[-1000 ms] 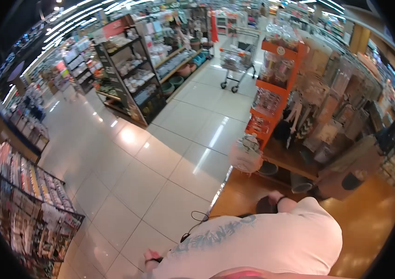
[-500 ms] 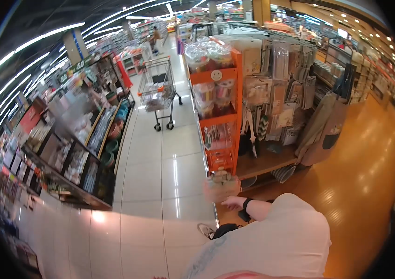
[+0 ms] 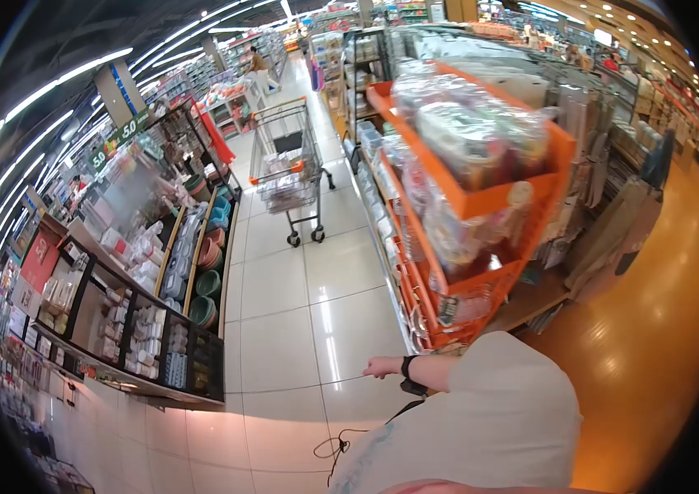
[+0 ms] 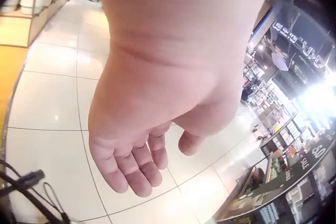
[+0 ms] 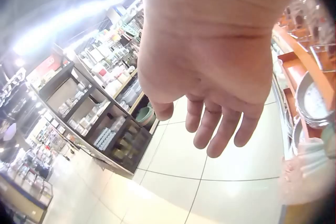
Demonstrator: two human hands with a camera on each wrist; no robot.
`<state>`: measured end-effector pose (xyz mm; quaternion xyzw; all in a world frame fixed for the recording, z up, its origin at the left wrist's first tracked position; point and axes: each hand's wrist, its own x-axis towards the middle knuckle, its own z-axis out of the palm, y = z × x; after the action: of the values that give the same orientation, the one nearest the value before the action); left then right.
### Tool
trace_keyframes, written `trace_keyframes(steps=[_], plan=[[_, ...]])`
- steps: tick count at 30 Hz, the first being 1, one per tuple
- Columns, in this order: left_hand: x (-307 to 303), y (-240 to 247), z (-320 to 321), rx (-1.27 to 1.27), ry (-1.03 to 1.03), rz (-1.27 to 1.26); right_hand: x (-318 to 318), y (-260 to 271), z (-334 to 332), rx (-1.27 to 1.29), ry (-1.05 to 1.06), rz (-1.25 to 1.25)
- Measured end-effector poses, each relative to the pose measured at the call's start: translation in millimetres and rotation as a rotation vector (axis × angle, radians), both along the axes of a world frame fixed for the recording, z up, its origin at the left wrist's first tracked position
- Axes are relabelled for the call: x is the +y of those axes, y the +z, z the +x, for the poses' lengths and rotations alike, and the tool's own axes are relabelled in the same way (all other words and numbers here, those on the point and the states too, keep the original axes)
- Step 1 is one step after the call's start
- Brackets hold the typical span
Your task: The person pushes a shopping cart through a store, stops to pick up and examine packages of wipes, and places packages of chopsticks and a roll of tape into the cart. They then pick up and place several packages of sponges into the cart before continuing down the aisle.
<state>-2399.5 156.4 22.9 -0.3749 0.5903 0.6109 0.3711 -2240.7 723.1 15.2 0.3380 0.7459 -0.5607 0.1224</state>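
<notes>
In the head view a hand (image 3: 383,367) with a dark wristband reaches out from a pale sleeve, below the orange rack (image 3: 481,202) of clear-wrapped goods. The right wrist view has my right hand (image 5: 207,87) hanging over the tiles with relaxed, slightly spread fingers and nothing in them; the orange rack (image 5: 296,69) stands beside it, apart. My left hand (image 4: 152,108), in the left wrist view, hangs loosely curled and holds nothing above the floor. The head view does not show my left hand.
A shopping cart (image 3: 287,165) with goods inside stands in the aisle. Dark shelving (image 3: 131,329) with small wares lines the left side. A cable (image 3: 334,447) hangs near the body. A person (image 3: 258,66) is farther down the aisle.
The head view has swung and moved forward; the orange rack and cart appear larger. The hand with the wristband has moved out over the white tiles, away from the pink bag.
</notes>
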Motion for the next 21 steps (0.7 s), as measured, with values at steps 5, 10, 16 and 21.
trace_keyframes(steps=[5, 10, 16, 21], plan=[[-10, -9, -65, -0.014, 0.094, -0.065, 42, -26, -16, -0.140, -0.160, -0.082], [-14, -21, -170, -0.015, 0.167, -0.145, 71, -1, -33, -0.330, -0.507, -0.307], [86, -27, -367, -0.011, 0.118, -0.228, 118, 8, -61, -0.263, -0.855, -0.245], [217, -25, -509, 0.035, -0.218, -0.127, 146, 22, -92, -0.185, -1.029, -0.230]])
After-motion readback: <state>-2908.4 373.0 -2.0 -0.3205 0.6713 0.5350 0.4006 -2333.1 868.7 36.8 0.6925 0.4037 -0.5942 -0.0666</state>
